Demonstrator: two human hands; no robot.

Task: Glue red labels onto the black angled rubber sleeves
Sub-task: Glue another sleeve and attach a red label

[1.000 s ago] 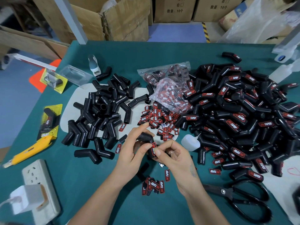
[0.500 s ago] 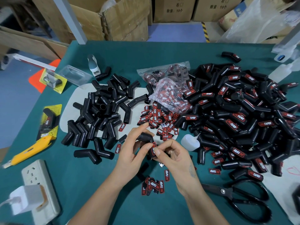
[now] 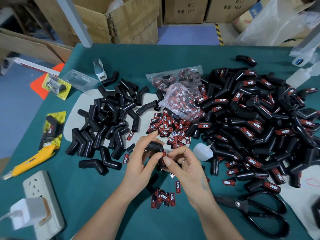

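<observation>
step: pressing label onto sleeve | your left hand (image 3: 138, 163) grips the black angled sleeve (image 3: 154, 146) above the bench (image 3: 97, 191) | your right hand (image 3: 184, 164) pinches the red label (image 3: 164, 155) against it | next: likely hold pressure until the glue grabs, then drop it on the finished pile (image 3: 256, 122)

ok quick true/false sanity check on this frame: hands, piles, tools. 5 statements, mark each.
1. Both hands hold one black sleeve with a red label on it. True: left hand and right hand both pinch it.
2. The labelled sleeves pile lies on the person's left. False: it lies on the right; the unlabelled sleeves lie on the left.
3. The scissors lie by the right forearm. True.
4. The glue bottle is in the left hand. False: it lies on the table.
5. The yellow knife lies beside the scissors. False: it lies at the table's left edge.
</observation>
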